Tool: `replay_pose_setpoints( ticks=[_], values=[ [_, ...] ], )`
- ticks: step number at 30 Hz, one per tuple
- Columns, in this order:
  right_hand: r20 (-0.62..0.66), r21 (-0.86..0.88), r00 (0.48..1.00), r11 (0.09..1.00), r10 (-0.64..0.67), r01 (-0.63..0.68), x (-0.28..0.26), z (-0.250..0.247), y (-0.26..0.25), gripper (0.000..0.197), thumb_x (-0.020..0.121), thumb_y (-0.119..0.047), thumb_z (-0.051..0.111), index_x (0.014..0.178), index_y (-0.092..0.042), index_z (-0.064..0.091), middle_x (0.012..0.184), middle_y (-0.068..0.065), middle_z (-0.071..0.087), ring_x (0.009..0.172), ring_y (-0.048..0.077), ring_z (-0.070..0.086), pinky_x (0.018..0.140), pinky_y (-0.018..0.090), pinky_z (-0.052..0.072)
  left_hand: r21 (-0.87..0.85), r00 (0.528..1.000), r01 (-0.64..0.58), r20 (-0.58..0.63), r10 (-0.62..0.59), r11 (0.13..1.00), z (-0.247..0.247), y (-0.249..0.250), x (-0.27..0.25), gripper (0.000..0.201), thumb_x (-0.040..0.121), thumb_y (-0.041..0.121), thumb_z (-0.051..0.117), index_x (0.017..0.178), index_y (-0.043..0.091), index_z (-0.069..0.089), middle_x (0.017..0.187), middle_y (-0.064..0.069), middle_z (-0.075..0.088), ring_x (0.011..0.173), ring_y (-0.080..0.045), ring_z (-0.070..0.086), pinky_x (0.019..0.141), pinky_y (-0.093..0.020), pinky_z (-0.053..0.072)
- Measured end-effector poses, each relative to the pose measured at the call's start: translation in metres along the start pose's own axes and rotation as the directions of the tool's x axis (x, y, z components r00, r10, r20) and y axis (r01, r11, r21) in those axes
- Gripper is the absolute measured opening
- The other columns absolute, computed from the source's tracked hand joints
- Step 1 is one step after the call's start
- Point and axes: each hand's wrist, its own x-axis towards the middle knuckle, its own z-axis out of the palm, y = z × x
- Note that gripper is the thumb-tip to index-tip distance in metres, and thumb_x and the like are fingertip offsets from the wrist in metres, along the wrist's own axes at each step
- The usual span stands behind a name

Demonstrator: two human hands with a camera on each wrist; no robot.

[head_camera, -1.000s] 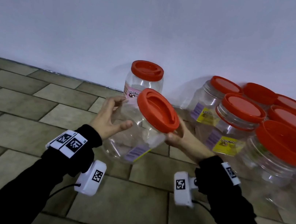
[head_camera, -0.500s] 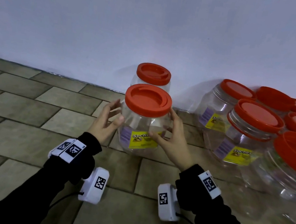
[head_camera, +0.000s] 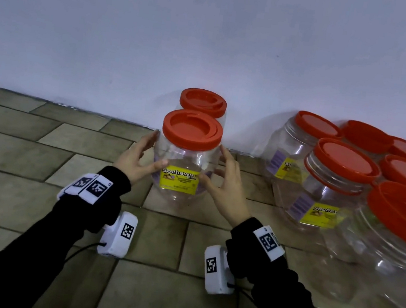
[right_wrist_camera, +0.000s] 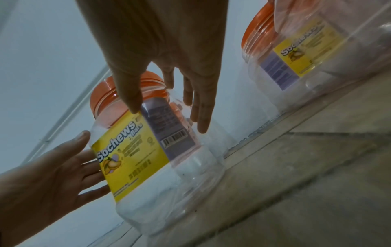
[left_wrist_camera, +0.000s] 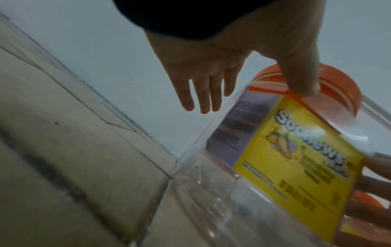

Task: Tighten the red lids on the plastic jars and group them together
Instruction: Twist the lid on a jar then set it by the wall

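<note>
Jar in hand: a clear plastic jar (head_camera: 180, 171) with a yellow label is standing upright on the tiled floor (head_camera: 19, 195), just in front of a second jar (head_camera: 204, 104) that is sitting against the wall (head_camera: 214, 36) where floor and wall meet.
Lid: its red lid (head_camera: 192, 129) is sitting level on the neck; whether it is fully tight cannot be told.
Left hand: the left hand (head_camera: 135, 162) is flanking the jar with straight, spread fingers, the thumb touching the jar near the label, nothing clamped.
Right hand: the right hand (head_camera: 224, 183) is mirroring it on the other side, fingers straight, the thumb tip touching the label's edge and the rest lying along the jar wall.
Group: the other red-lidded jars (head_camera: 336, 189) are crowding together along the wall toward the floor's right side, well apart from these two.
Risk, tipping: the jar looks empty and light, so a hand brushing it while leaving is likely to be rocking it over or knocking the jar behind.
Risk, loose lid: if the lid is only resting, lifting the jar by the top could be pulling it off.
Risk, grouping: this pair is standing separate from the cluster, so the set may be ending up split.
</note>
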Motion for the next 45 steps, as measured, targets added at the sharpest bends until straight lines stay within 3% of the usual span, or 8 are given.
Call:
replay_pose_setpoints(
  ticks=[4, 7, 9, 12, 18, 29, 35, 45],
  values=[
    [-0.010, -0.065, 0.999, 0.997, -0.048, 0.048, -0.014, -0.025, -0.013, 0.073, 0.083, -0.024, 0.066, 0.144, -0.022, 0.026, 0.142, 0.002, 0.031, 0.130, 0.017, 0.037, 0.105, 0.045, 0.038, 0.055, 0.986, -0.132, -0.096, 0.136, 0.990, -0.001, 0.030, -0.017, 0.099, 0.055, 0.071, 0.056, 0.137, 0.031, 0.020, 0.145, 0.005, 0.027, 0.132, -0.007, 0.025, 0.109, -0.028, 0.022],
    [-0.015, -0.179, 0.989, 0.973, -0.149, 0.144, -0.034, -0.061, -0.030, 0.067, 0.084, -0.021, 0.065, 0.141, -0.021, 0.030, 0.134, -0.001, 0.036, 0.124, 0.005, 0.036, 0.108, 0.031, 0.033, 0.170, 0.928, -0.303, -0.173, 0.331, 0.938, 0.006, 0.072, -0.032, 0.083, 0.066, 0.057, 0.051, 0.137, 0.022, 0.026, 0.135, 0.008, 0.030, 0.125, -0.002, 0.027, 0.102, -0.009, 0.019],
    [-0.027, -0.258, 0.977, 0.946, -0.213, 0.199, -0.047, -0.086, -0.042, 0.065, 0.084, -0.020, 0.065, 0.140, -0.021, 0.032, 0.130, -0.002, 0.039, 0.121, 0.003, 0.036, 0.105, 0.022, 0.031, 0.219, 0.894, -0.376, -0.169, 0.415, 0.900, 0.022, 0.098, -0.040, 0.080, 0.070, 0.051, 0.051, 0.137, 0.014, 0.030, 0.135, 0.000, 0.036, 0.126, -0.010, 0.032, 0.104, -0.015, 0.025],
    [-0.064, -0.317, 0.962, 0.919, -0.267, 0.234, -0.068, -0.126, -0.055, 0.058, 0.085, -0.018, 0.064, 0.137, -0.019, 0.039, 0.125, -0.003, 0.044, 0.119, 0.007, 0.044, 0.102, 0.021, 0.035, 0.199, 0.885, -0.442, -0.061, 0.461, 0.875, 0.060, 0.122, -0.050, 0.072, 0.072, 0.047, 0.050, 0.135, 0.015, 0.033, 0.138, -0.008, 0.040, 0.129, -0.025, 0.035, 0.107, -0.036, 0.028],
    [-0.118, -0.483, 0.918, 0.830, -0.377, 0.279, -0.113, -0.201, -0.063, 0.043, 0.083, -0.010, 0.066, 0.124, -0.014, 0.052, 0.116, -0.003, 0.051, 0.104, -0.014, 0.043, 0.090, 0.000, 0.028, 0.082, 0.872, -0.471, 0.193, 0.449, 0.879, 0.156, 0.148, -0.064, 0.081, 0.067, 0.054, 0.048, 0.134, 0.009, 0.036, 0.137, -0.010, 0.042, 0.127, -0.017, 0.034, 0.102, -0.010, 0.016],
    [-0.136, -0.677, 0.977, 0.736, -0.165, 0.030, -0.147, -0.268, -0.022, 0.036, 0.085, -0.016, 0.062, 0.120, -0.015, 0.056, 0.118, 0.005, 0.053, 0.111, 0.023, 0.049, 0.096, 0.041, 0.040, 0.052, 0.901, -0.193, 0.405, 0.156, 0.980, 0.264, 0.174, -0.078, 0.120, 0.057, 0.060, 0.072, 0.143, 0.017, 0.001, 0.152, -0.010, 0.011, 0.140, -0.022, 0.011, 0.113, -0.039, 0.017],
    [-0.090, -0.742, 0.968, 0.664, -0.233, 0.091, -0.152, -0.269, -0.014, 0.032, 0.081, -0.014, 0.067, 0.111, -0.011, 0.058, 0.108, 0.006, 0.054, 0.103, 0.024, 0.049, 0.090, 0.036, 0.038, -0.067, 0.959, -0.084, 0.267, 0.099, 0.994, 0.290, 0.172, -0.090, 0.126, 0.047, 0.051, 0.078, 0.143, 0.020, 0.003, 0.148, -0.007, 0.023, 0.135, -0.020, 0.024, 0.111, -0.040, 0.025],
    [-0.362, -0.285, 0.877, 0.933, -0.315, 0.217, -0.150, -0.266, -0.025, 0.041, 0.087, -0.030, 0.057, 0.126, -0.017, 0.051, 0.114, -0.009, 0.050, 0.098, -0.006, 0.049, 0.080, 0.008, 0.043, -0.088, 0.991, -0.055, 0.115, 0.065, 0.995, 0.250, 0.164, -0.111, 0.114, 0.048, 0.029, 0.088, 0.140, 0.019, 0.021, 0.143, -0.003, 0.037, 0.130, -0.013, 0.034, 0.108, -0.034, 0.031]
  ],
)
